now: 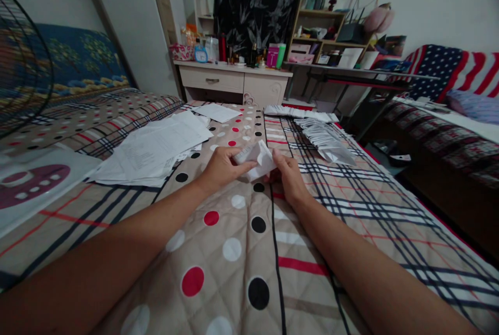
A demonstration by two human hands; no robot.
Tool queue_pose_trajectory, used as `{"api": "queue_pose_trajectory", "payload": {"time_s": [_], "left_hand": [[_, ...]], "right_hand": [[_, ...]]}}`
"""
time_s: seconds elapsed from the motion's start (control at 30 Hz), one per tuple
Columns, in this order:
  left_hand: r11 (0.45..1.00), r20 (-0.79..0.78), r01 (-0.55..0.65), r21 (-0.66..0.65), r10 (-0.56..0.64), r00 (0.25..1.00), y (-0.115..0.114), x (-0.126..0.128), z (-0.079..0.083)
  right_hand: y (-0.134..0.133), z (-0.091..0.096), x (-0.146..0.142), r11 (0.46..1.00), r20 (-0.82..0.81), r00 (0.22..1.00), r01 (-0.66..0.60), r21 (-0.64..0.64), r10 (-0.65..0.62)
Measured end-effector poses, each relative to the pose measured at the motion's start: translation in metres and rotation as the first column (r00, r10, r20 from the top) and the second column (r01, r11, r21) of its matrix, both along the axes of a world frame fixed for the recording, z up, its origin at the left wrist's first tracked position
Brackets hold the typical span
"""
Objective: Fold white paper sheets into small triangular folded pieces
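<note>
Both my hands meet over the quilted bed cover (241,252) and hold one folded white paper (259,161) between them. My left hand (222,169) pinches its left side with thumb and fingers closed on it. My right hand (286,176) grips the right side from below, fingers curled. The paper is partly folded and lifted slightly off the cover.
A loose pile of white sheets (152,150) lies to the left. A fanned row of folded papers (323,137) runs along the right, with more (296,112) at the far edge. A fan grille (23,59) stands at left; a dresser (234,80) and desk stand beyond.
</note>
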State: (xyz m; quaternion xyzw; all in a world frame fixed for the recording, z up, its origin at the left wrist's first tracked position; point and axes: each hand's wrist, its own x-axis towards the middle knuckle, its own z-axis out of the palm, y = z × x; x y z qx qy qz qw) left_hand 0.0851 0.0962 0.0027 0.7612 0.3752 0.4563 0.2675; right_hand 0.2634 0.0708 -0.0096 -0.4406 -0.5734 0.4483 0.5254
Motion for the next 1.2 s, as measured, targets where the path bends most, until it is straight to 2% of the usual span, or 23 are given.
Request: {"api": "queue_pose_trajectory", "payload": {"time_s": [0.1,0.23,0.43,0.5,0.6,0.7,0.8,1.03,1.2], "left_hand": [[0.996,0.056,-0.048,-0.082,0.052,0.997,0.000,0.001,0.000],[0.995,0.076,-0.072,-0.064,0.077,0.994,0.002,0.000,-0.004],[0.995,0.058,-0.022,-0.095,0.028,0.998,0.004,0.001,-0.011],[0.997,0.038,-0.056,-0.048,0.057,0.998,0.002,0.002,-0.010],[0.977,0.032,-0.165,0.134,0.162,0.986,-0.003,0.004,-0.007],[0.897,-0.008,-0.242,0.371,0.263,0.965,-0.006,0.003,-0.003],[0.837,-0.059,-0.206,0.507,0.272,0.961,-0.007,0.002,-0.001],[0.849,-0.105,-0.121,0.515,0.203,0.973,-0.007,0.004,-0.006],[0.871,-0.019,-0.169,0.461,0.200,0.980,-0.008,0.006,-0.005]], "right_hand": [[-0.001,0.000,-0.002,0.998,0.028,0.998,-0.050,0.033,0.049],[-0.001,0.001,-0.004,0.997,0.039,0.998,-0.054,0.047,0.052],[0.001,-0.002,-0.003,0.999,-0.003,0.999,-0.050,0.000,0.050],[0.002,-0.004,-0.002,0.999,-0.007,0.999,-0.047,-0.005,0.047],[0.003,-0.006,-0.003,0.998,0.002,0.998,-0.059,-0.011,0.059],[0.003,-0.006,-0.004,0.998,0.010,0.998,-0.058,-0.032,0.058],[0.003,-0.005,-0.006,0.998,-0.004,0.999,-0.032,-0.055,0.032],[0.005,-0.006,-0.005,0.999,-0.003,0.999,0.037,-0.017,-0.037],[0.006,-0.006,-0.005,0.998,0.037,0.997,0.067,-0.019,-0.066]]}}
